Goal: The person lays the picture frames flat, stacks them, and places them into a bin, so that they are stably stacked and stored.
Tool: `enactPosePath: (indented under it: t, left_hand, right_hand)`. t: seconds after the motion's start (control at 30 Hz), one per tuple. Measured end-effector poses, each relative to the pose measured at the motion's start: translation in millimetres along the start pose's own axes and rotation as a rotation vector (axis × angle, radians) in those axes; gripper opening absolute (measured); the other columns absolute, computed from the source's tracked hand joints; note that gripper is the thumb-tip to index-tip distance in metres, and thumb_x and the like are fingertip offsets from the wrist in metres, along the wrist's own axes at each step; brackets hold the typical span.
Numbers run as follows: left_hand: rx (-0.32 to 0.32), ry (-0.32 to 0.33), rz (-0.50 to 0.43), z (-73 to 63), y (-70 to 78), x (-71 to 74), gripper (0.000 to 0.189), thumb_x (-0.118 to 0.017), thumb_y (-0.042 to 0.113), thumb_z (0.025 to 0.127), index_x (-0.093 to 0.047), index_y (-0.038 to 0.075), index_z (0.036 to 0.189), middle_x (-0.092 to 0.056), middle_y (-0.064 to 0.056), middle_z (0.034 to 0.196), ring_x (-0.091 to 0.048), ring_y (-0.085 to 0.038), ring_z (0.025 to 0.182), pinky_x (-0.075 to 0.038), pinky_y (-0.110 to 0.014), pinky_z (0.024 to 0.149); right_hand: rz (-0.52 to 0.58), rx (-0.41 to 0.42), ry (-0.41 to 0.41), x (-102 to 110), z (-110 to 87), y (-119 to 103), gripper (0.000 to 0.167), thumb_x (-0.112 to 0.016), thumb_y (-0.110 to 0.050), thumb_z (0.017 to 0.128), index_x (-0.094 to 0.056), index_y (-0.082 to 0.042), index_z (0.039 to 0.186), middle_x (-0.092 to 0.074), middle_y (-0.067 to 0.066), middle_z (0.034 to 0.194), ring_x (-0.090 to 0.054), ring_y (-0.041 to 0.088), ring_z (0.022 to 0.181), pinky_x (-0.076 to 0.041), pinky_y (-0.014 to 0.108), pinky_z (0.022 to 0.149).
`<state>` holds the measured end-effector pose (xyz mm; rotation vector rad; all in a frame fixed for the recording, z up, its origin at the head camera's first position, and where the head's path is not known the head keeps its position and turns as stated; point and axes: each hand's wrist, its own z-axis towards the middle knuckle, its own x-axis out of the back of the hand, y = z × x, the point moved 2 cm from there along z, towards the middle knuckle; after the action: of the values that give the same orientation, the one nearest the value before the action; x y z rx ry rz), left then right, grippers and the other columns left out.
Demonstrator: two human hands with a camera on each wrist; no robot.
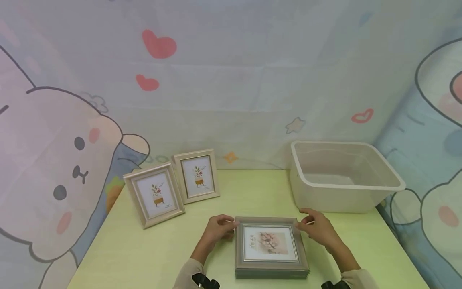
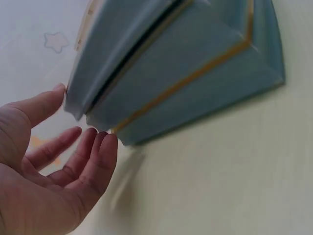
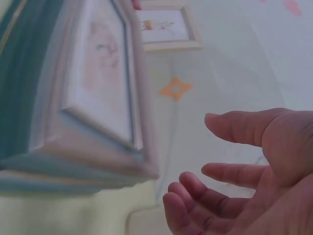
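Note:
A stack of grey-brown picture frames (image 1: 270, 274) lies flat near the table's front, the top one showing a pale flower print. At its upper left corner, my left hand (image 1: 218, 229) touches the edge. In the left wrist view its thumb is against the top frame (image 2: 117, 54) and the other fingertips meet the corner lower down. My right hand (image 1: 319, 228) is at the stack's upper right corner. The right wrist view shows that hand (image 3: 244, 181) with thumb and fingers spread, a gap between them and the top frame (image 3: 100, 63). Neither hand grips anything.
Two cream picture frames (image 1: 153, 196) (image 1: 197, 176) with potted-plant prints stand upright at the back left, the nearer overlapping the other. A white plastic bin (image 1: 332, 200) stands at the back right. Behind the table (image 1: 155, 253) hangs a cartoon-printed cloth (image 1: 231, 80).

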<state>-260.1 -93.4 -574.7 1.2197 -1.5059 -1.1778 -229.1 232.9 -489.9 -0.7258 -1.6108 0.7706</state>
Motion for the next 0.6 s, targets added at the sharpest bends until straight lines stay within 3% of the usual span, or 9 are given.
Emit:
enactPosePath:
  t: [0.27, 0.43, 0.6]
  left_hand:
    - [-0.075, 0.142, -0.095, -13.1, -14.1, 28.1, 0.036, -0.072, 0.014, 0.091, -0.064, -0.010, 0.118, -0.069, -0.003, 0.090, -0.070, -0.019, 0.085, -0.061, -0.038, 0.074]
    - [-0.103, 0.275, -0.148, -30.4, -17.1, 58.0, 0.036, -0.072, 0.012, 0.092, -0.062, -0.011, 0.119, -0.072, -0.013, 0.097, -0.072, -0.020, 0.088, -0.062, -0.036, 0.075]
    - [-0.120, 0.407, -0.160, -52.7, -20.9, 86.8, 0.035, -0.070, 0.010, 0.093, -0.060, -0.013, 0.118, -0.072, -0.008, 0.093, -0.071, -0.013, 0.084, -0.061, -0.031, 0.073]
  right_hand:
    - [-0.016, 0.181, -0.022, 2, 30.0, -52, 0.058, -0.071, -0.023, 0.093, -0.050, 0.000, 0.143, -0.065, 0.020, 0.116, -0.062, 0.028, 0.102, -0.055, 0.035, 0.079]
    - [0.046, 0.262, -0.091, -17, 55.3, -78, 0.058, -0.071, -0.024, 0.093, -0.051, -0.004, 0.143, -0.064, 0.022, 0.124, -0.061, 0.033, 0.111, -0.056, 0.041, 0.087]
    - [0.151, 0.307, -0.185, -44, 77.7, -100, 0.058, -0.070, -0.022, 0.094, -0.049, -0.005, 0.145, -0.062, 0.024, 0.129, -0.062, 0.037, 0.116, -0.056, 0.043, 0.092]
